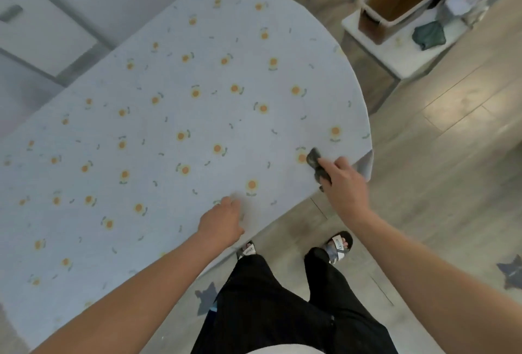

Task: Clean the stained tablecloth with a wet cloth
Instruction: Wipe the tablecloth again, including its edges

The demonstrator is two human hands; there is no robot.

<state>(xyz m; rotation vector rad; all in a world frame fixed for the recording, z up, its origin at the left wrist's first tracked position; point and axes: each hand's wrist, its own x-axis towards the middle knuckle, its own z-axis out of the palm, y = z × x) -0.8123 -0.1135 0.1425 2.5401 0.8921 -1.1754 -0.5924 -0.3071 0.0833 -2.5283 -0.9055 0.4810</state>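
Note:
A pale blue tablecloth (175, 116) printed with small orange flowers covers the table in front of me. My right hand (346, 181) grips a dark grey cloth (316, 165) and holds it against the tablecloth near the right front edge, beside a flower. My left hand (223, 222) rests on the tablecloth near the front edge, with its fingers pointing away from me. No stain is plain to see on the fabric from here.
A small white side table (395, 51) stands at the right rear with a tub of brown water (398, 3), a dark green cloth (429, 35) and a crumpled clear bag (463, 4). My legs and sandals are on the wooden floor (452, 155). White cabinets (50, 28) stand at the left rear.

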